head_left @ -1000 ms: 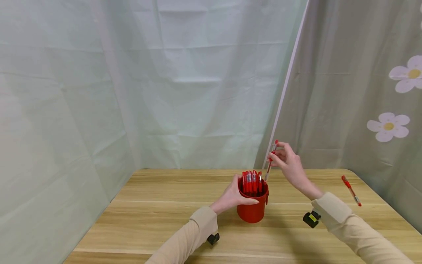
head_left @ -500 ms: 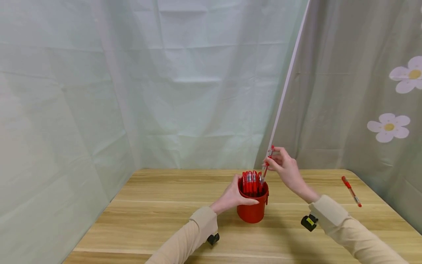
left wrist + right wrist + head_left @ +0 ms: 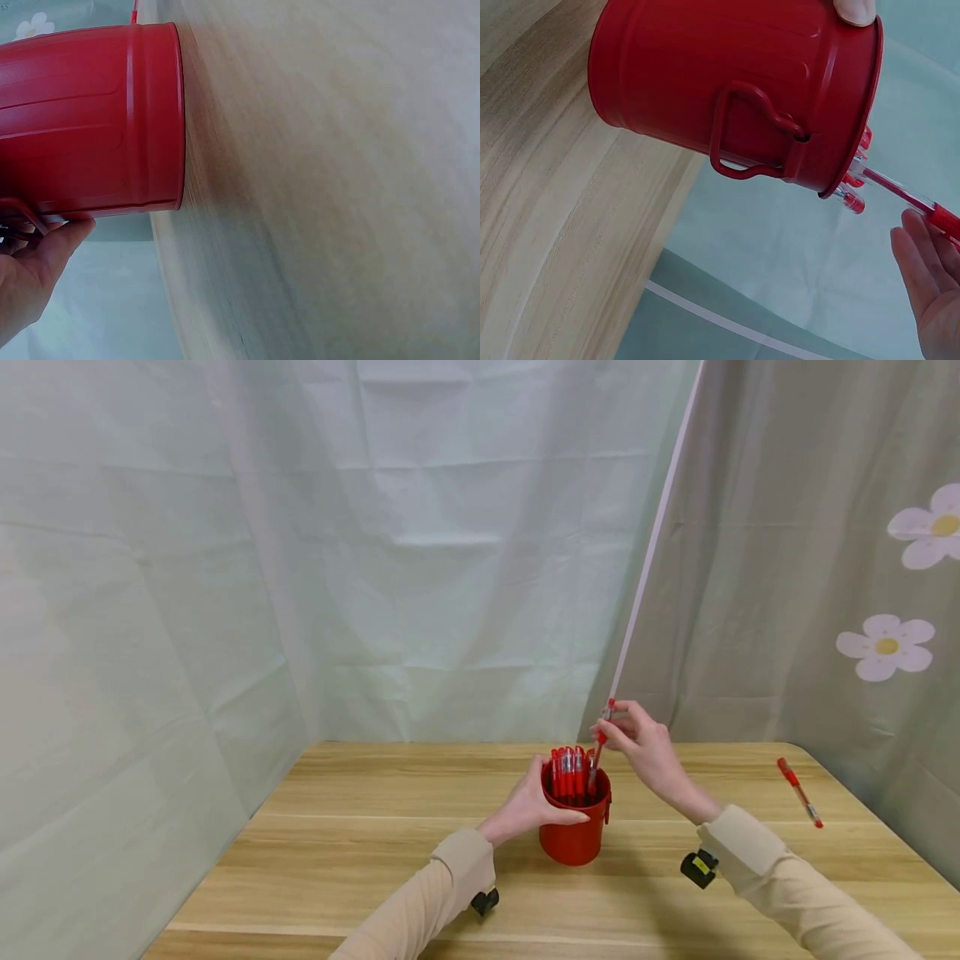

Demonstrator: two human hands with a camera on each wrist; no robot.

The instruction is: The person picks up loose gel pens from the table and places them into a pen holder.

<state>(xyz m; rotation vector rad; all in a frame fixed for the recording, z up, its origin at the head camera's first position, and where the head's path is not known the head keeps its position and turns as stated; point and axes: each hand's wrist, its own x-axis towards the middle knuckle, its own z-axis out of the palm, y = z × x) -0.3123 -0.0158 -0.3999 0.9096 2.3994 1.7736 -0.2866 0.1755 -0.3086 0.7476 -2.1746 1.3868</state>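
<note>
A red metal bucket [image 3: 572, 843] with a small side handle [image 3: 739, 131] stands upright on the table. Several red pens [image 3: 573, 775] stick up out of it. My left hand [image 3: 528, 803] grips the bucket near its rim, thumb across the front. Above the rim's right side, my right hand [image 3: 651, 756] pinches a clear-barrelled pen [image 3: 603, 733] with red grip and red cap end. That pen tilts, and its lower end is at the bucket's mouth; in the right wrist view the pen's barrel [image 3: 896, 187] enters past the rim.
Another red pen [image 3: 799, 792] lies on the wooden table [image 3: 360, 860] near its right edge. Pale curtains [image 3: 450, 568] hang behind the table, with a grey flowered one [image 3: 757, 568] at the right.
My right hand has moved down and left, bringing its pen from above the bucket's right rim into the mouth. The left hand and the bucket have stayed put.
</note>
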